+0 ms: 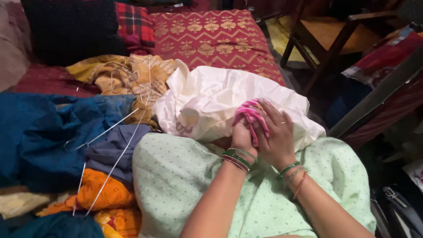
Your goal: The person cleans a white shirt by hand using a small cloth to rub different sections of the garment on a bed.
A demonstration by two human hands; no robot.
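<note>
Hands meet on my lap, and I think I am bunching up the pink cloth [249, 115] now. My left hand [243, 137] grips it from below, my right hand [276, 134] wraps over it from 3 o'clock. The white cloth [211, 101] lies just behind, at 12 o'clock. Next I need a tighter squeeze, I guess

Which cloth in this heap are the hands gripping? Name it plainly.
The small pink cloth, bunched between the left hand and right hand. It lies on the white fabric; the blue, orange and yellow cloths lie untouched.
</note>
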